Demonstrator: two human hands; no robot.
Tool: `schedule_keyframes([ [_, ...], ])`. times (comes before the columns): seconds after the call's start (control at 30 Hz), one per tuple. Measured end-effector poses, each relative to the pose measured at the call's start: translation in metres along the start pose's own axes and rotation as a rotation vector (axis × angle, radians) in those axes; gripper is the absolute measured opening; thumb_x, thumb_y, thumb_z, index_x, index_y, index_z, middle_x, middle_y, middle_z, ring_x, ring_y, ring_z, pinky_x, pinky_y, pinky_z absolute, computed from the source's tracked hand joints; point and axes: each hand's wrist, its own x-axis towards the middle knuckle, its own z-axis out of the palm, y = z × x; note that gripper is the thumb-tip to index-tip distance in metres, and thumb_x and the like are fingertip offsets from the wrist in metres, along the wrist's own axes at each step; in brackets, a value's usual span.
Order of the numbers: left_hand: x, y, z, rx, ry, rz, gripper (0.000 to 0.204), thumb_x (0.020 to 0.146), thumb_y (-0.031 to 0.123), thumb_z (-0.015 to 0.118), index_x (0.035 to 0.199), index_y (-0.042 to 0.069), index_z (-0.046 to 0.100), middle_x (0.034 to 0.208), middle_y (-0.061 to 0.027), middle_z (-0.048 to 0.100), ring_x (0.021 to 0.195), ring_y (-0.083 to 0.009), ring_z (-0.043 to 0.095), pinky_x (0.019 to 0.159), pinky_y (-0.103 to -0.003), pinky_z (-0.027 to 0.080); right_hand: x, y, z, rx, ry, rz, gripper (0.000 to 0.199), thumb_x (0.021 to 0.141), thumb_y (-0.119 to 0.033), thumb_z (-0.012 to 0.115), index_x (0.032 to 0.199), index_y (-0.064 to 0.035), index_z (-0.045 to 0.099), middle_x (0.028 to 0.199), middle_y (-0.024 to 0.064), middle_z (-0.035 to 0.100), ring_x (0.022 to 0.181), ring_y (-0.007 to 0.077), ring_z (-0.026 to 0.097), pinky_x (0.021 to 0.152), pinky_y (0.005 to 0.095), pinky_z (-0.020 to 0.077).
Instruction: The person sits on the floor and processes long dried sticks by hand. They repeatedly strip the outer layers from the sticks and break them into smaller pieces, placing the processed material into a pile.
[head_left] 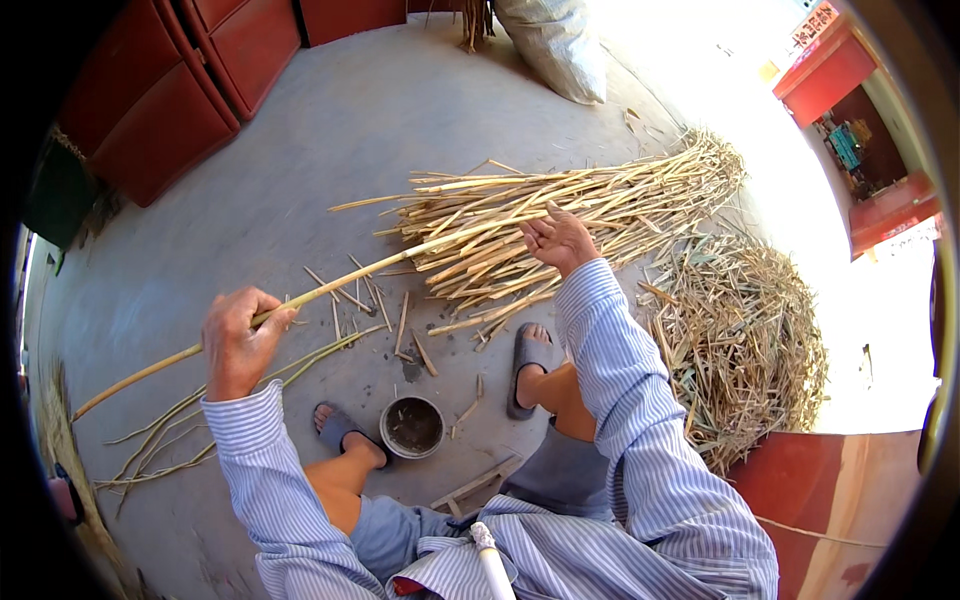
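Note:
A long, pale yellow reed stalk [385, 262] slants across in front of me, its lower left end curving toward the floor. My left hand [243, 335] is closed around it, with the thumb along the stalk. Farther along, my right hand [562, 240] has its palm turned up and loosely holds the stalk at its fingers. Behind and beneath that hand lies a big bundle of dry reed stalks [480, 265] on the floor. Several thin greenish stems [165, 440] lie below my left hand.
Between my sandalled feet stands a round metal bowl [384, 425] of dark contents. Stripped leaves are heaped in a pile [750, 340] at right. Short stalk pieces [403, 325] litter the floor. Red padded seats [165, 130] and a pale sack [560, 50] stand farther back. A cigarette [492, 565] shows below.

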Motion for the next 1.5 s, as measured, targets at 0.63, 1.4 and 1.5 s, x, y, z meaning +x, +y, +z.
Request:
schedule_keyframes([
  [0.63, 0.003, 0.041, 0.087, -0.173, 0.095, -0.041, 0.021, 0.078, 0.021, 0.077, 0.077, 0.005, 0.063, 0.068, -0.0095, 0.064, 0.058, -0.0244, 0.061, 0.052, -0.035, 0.045, -0.090, 0.069, 0.082, -0.275, -0.452, -0.179, 0.022, 0.096, -0.028, 0.059, 0.097, -0.0058, 0.063, 0.094, 0.0071, 0.071, 0.082, 0.0114, 0.068, 0.066, 0.0215, 0.0560],
  [1.4, 0.003, 0.035, 0.092, -0.103, 0.249, 0.149, 0.025, 0.078, 0.024, 0.077, 0.076, 0.005, 0.060, 0.065, -0.0092, 0.061, 0.058, -0.0269, 0.059, 0.052, -0.036, 0.045, -0.103, 0.057, 0.091, -0.280, -0.429, -0.443, 0.022, 0.094, -0.027, 0.063, 0.093, -0.0047, 0.062, 0.090, 0.0094, 0.070, 0.079, 0.0160, 0.068, 0.074, 0.0286, 0.0573],
  [1.5, 0.007, 0.029, 0.087, -0.006, 0.298, 0.256, 0.023, 0.075, 0.021, 0.078, 0.076, 0.005, 0.060, 0.065, -0.0091, 0.060, 0.059, -0.0286, 0.059, 0.052, -0.038, 0.045, -0.099, 0.049, 0.084, -0.301, -0.372, -0.397, 0.022, 0.094, -0.026, 0.063, 0.092, -0.0047, 0.062, 0.086, 0.0080, 0.069, 0.077, 0.0152, 0.068, 0.073, 0.0280, 0.0574],
])
